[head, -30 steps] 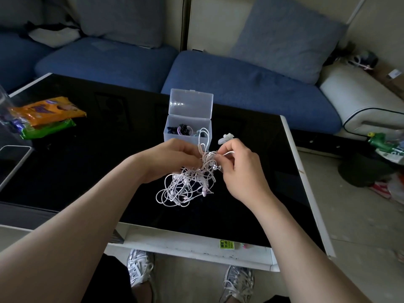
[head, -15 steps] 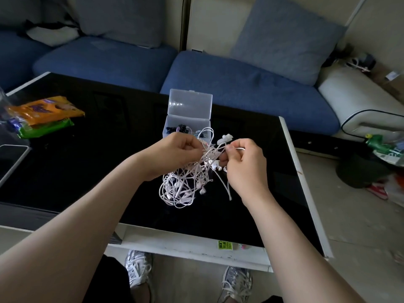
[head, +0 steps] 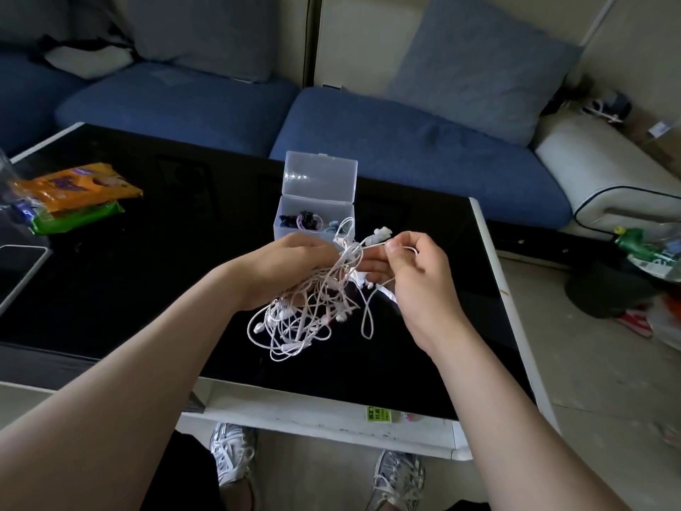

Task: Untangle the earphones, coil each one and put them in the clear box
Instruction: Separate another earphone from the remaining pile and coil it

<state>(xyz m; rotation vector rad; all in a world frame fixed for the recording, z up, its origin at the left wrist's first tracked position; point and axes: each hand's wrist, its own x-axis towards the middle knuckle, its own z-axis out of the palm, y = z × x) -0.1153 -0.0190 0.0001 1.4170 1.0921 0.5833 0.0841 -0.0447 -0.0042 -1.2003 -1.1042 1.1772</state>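
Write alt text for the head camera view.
The left hand grips a tangled bunch of white earphones over a black table while the right hand pinches one cord. Behind them stands an open clear box with dark and purple items inside; snack packets lie at the far left.

The left hand (head: 291, 265) and right hand (head: 418, 278) are bare, forearms (head: 140, 374) uncovered all the way back. Down below, a black garment (head: 184, 473) over the left leg, and silvery-grey mesh sneakers (head: 234, 455) with pale laces on both feet.
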